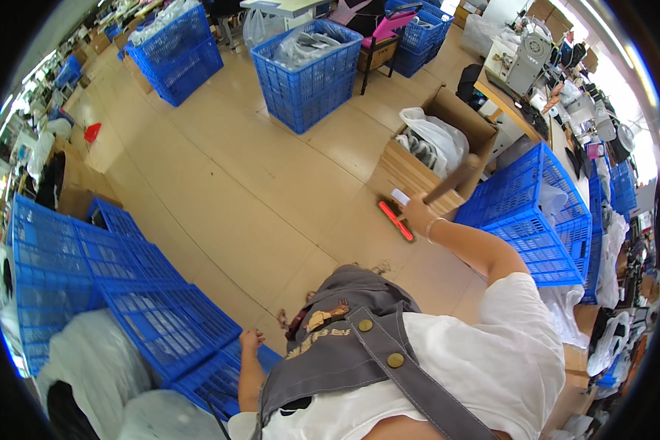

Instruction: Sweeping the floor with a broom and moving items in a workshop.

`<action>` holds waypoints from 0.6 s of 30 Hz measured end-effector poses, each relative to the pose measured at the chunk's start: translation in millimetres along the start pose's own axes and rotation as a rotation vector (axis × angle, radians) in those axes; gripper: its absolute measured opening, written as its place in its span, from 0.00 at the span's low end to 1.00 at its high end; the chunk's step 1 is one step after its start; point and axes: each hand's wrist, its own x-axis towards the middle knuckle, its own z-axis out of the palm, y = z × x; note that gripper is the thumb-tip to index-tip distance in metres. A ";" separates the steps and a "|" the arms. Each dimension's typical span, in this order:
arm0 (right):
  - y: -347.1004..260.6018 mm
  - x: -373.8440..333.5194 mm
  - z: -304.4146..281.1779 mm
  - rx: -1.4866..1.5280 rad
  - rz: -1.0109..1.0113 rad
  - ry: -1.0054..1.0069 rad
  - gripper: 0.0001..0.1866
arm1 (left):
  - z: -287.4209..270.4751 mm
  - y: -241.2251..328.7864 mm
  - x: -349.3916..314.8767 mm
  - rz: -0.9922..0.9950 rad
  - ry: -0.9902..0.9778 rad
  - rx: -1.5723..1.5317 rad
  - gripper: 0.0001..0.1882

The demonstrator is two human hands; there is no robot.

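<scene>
My right hand [418,214] is wrapped around the brown handle of a broom [453,180]. Its handle rises toward the upper right past a cardboard box, and its red head with dark bristles [396,220] rests on the floor just beyond my fingers. Low at my left side, my left hand [251,339] has its fingers curled, and no object shows in it. Beside it is the rim of a blue plastic crate [220,319]; whether they touch I cannot tell. A grey apron [323,352] covers my front.
An open cardboard box [411,174] with white plastic bags stands just past the broom. Blue crates flank me on the left [154,323] and right [521,213]. Another filled crate [304,88] stands ahead on the tiled floor [220,183]. A sewing machine [528,62] sits on a table at right.
</scene>
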 end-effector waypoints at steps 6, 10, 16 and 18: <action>42.8 11.8 -5.2 0.201 0.289 -0.029 0.06 | 30.0 89.9 67.9 -0.032 -0.084 -0.010 0.10; 69.5 44.1 -16.8 0.183 0.336 0.041 0.05 | 56.8 155.1 88.0 0.048 -0.241 0.097 0.11; 141.7 133.3 -38.7 0.272 0.345 -0.077 0.04 | 29.3 231.8 149.6 -0.136 -0.259 0.014 0.14; 169.0 161.1 -46.5 0.270 0.360 -0.043 0.04 | 21.2 264.5 163.2 -0.151 -0.105 -0.097 0.14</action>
